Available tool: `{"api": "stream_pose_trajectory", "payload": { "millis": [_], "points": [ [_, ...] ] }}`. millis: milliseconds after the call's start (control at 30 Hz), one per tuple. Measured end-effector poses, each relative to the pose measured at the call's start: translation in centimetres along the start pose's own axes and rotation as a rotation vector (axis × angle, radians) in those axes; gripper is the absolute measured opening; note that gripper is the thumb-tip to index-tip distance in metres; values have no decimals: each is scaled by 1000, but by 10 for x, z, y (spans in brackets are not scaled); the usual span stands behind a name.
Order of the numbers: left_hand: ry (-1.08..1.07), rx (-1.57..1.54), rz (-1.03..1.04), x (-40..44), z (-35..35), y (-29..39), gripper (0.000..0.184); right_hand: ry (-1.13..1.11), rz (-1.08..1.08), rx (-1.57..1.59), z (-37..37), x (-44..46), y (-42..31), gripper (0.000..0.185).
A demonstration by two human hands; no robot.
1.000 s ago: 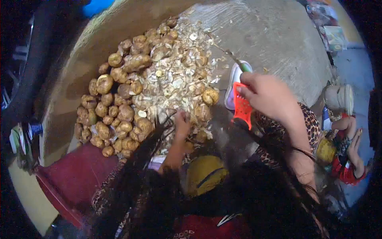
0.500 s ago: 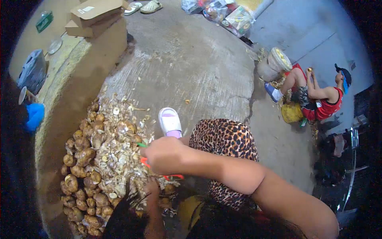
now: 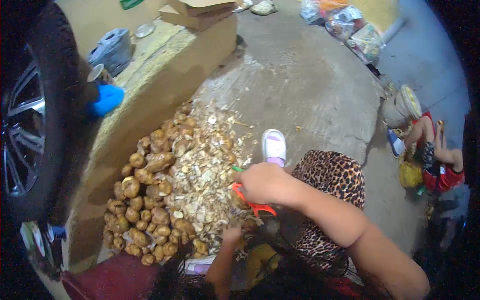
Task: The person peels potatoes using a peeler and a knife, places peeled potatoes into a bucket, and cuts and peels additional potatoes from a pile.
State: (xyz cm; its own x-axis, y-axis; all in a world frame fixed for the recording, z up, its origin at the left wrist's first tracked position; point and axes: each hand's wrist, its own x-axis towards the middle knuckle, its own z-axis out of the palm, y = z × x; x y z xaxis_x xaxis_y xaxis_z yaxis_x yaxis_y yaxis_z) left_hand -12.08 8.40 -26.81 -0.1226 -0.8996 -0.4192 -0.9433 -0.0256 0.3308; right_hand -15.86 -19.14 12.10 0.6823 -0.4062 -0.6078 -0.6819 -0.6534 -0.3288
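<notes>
My right hand (image 3: pixel 262 185) is closed around an orange peeler (image 3: pixel 261 208), whose forked end sticks out below the fingers. A green tip (image 3: pixel 237 169) shows at the far side of the same fist. Low over the near edge of a heap of pale peelings (image 3: pixel 202 172) is my left hand (image 3: pixel 231 233); its fingers are small and blurred, so whether they grip anything is unclear. Brown-skinned potatoes (image 3: pixel 160 216) lie piled left of the peelings. My leopard-print clothing (image 3: pixel 330 177) and a white slipper (image 3: pixel 274 145) are beyond my right forearm.
A low yellowish ledge (image 3: pixel 150 85) runs along the left, bearing a cardboard box (image 3: pixel 197 17) and a grey bag (image 3: pixel 112 50). A car wheel (image 3: pixel 37 115) stands far left, a dark red tub (image 3: pixel 115 277) below. Another person (image 3: pixel 445 160) sits at right near a bucket (image 3: pixel 409 102).
The view has swung left, so the scene sits further right and the wheel and red tub have come into sight. My right hand still grips the peeler; my left stays low by the peelings.
</notes>
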Motion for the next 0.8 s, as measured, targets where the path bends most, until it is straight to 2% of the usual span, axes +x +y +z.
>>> {"api": "stream_pose_trajectory", "payload": {
  "millis": [33, 133, 200, 267, 333, 400, 533, 567, 667, 733, 800],
  "points": [
    [177, -56, 1, -7, -12, 2, 48, 11, -24, 6, -2, -3, -2, 28],
    [229, -365, -217, -21, -167, 36, 52, 13, -42, -18, -1, -5, -6, 28],
    [403, -874, -313, -16, -213, 29, 49, 74, -51, 7, -2, -10, -10, 28],
    [481, -1269, -407, -21, -255, 6, 36, 146, -88, 76, -8, -15, -12, 30],
    [646, -1770, -293, -58, -330, 13, 30, 311, -308, 223, -16, -29, -13, 29],
    [739, -2134, -179, -99, -382, 35, 27, 300, -455, 317, -29, -48, -22, 28],
    [741, -2307, 60, -167, -412, 82, 31, 380, -710, 329, -20, -73, -37, 28],
    [639, -2379, 112, -180, -404, 74, 32, 352, -747, 282, -19, -78, -48, 27],
    [935, -2360, -192, -198, -405, 110, 33, 319, -857, 326, 7, -100, -64, 27],
    [943, -2473, -177, -203, -381, 97, 34, 327, -923, 336, 24, -115, -75, 26],
    [951, -2453, -204, -208, -394, 99, 33, 357, -922, 330, 27, -119, -79, 24]
  ]
}}
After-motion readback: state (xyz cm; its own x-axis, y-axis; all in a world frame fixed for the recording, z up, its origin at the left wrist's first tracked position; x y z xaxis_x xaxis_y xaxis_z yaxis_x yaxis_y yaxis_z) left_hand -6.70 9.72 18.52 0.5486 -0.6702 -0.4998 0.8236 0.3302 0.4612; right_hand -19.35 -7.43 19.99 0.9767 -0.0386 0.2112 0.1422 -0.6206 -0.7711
